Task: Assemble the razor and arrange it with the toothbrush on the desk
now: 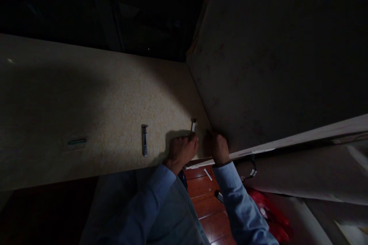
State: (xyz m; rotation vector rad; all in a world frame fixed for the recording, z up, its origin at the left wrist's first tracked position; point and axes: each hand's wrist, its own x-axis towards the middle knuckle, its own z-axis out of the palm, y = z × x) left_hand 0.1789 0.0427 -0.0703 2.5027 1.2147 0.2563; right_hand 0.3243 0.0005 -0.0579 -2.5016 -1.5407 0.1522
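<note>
My left hand rests on the pale speckled ledge with its fingers curled. A short, slim piece, whitish with a dark end, sticks out beyond those fingers and seems to be in them. Close by, at the corner with the wall, my right hand is closed, its fingertips in shadow. Something small and dark shows at them, too dim to name. A small hammer-like tool with a dark handle lies to the left of both hands.
A thin dark bar lies farther left on the ledge. Dark window glass stands behind, and a faded patterned wall rises at right. On the reddish floor are a white strip and a red bag.
</note>
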